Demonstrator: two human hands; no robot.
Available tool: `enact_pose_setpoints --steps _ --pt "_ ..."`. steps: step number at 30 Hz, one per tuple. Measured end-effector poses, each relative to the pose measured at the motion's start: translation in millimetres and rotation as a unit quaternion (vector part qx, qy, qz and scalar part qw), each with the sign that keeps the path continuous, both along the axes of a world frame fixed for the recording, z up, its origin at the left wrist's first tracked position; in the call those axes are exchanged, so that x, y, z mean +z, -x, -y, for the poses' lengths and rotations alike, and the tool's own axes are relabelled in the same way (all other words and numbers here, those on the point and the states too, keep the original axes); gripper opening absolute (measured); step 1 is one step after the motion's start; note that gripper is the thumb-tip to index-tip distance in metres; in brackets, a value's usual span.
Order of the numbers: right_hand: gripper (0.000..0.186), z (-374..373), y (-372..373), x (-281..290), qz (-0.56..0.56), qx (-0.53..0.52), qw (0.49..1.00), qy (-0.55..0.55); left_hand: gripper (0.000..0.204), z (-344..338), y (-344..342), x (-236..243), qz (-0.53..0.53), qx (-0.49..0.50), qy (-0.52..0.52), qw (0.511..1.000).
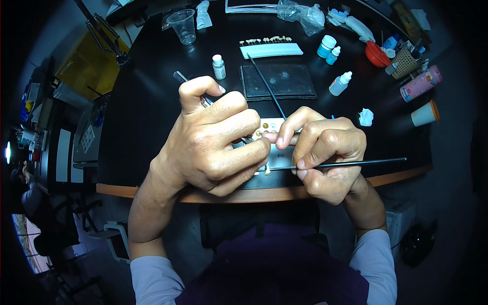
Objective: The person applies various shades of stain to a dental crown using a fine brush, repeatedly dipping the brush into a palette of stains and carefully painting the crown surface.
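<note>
My left hand (218,137) is closed around a slim metal instrument (179,77); its upper end sticks out past the thumb, and its working end is mostly hidden by my fingers. My right hand (330,152) pinches a thin black-handled brush (366,163), its handle pointing right and its tip reaching left. At that tip, just beside my left fingertips, is a small ivory tooth-shaped piece (268,170). Under both hands lies a pale palette (282,158) with several coloured dots. A second dark, thin stick (267,84) slants down to my right fingers; whether they touch it is unclear.
Beyond my hands lie a black flat case (279,81) and a white strip holder (272,50) with tooth-shaped tabs. Small bottles (218,67) (340,83) stand on either side. A clear cup (184,28), crumpled tissue (365,117), paper cup (425,114) and red bowl (376,54) surround them.
</note>
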State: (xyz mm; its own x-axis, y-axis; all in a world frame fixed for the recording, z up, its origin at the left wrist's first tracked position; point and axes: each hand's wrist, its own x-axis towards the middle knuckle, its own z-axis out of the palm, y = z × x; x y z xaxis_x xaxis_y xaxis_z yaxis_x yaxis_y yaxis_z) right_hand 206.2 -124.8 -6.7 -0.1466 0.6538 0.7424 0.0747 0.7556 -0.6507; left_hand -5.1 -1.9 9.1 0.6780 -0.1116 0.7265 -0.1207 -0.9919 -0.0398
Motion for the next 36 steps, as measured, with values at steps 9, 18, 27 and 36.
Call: enact_pose_setpoints --steps 9,18,27,36 --pt "0.016 -0.1 -0.6 1.5 0.020 -0.006 1.000 -0.006 0.022 -0.4 -1.1 -1.1 0.008 0.001 0.005 1.000" --pt "0.015 1.0 0.4 0.2 0.009 -0.007 1.000 -0.007 0.021 -2.3 0.2 -0.4 -0.005 0.000 0.000 1.000" --pt "0.014 0.6 0.2 -0.1 -0.001 0.002 1.000 -0.013 0.022 -2.2 -0.2 0.4 -0.004 -0.008 0.015 1.000" --pt "0.012 6.3 -3.6 2.7 0.005 0.013 1.000 -0.013 0.025 -8.2 -4.4 -4.2 -0.004 -0.070 0.105 0.992"
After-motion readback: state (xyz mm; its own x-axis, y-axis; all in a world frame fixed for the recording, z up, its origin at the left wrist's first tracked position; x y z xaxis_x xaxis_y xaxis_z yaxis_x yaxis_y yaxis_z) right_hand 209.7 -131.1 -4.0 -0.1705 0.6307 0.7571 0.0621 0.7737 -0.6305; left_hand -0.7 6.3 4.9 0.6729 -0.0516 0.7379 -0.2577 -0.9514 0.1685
